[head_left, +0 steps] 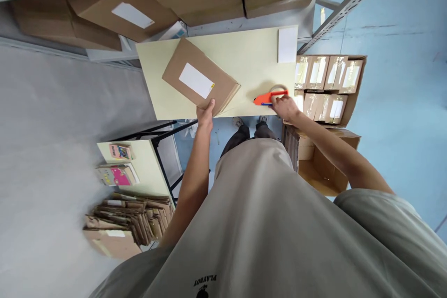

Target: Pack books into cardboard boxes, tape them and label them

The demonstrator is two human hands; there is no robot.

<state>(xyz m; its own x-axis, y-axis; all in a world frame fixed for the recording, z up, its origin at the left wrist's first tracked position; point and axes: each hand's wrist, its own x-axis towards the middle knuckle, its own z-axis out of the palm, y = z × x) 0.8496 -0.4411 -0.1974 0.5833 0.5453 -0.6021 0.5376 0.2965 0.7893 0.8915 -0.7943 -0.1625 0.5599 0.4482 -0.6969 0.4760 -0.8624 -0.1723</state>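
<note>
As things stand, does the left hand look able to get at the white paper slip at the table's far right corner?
Probably yes: the left hand rests on the brown cardboard parcel, and only bare pale table lies before the white paper slip.

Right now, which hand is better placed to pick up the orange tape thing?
The right hand, probably. It already rests on the orange tape dispenser on the table, while the left hand is busy at the near edge of the cardboard parcel.
</note>
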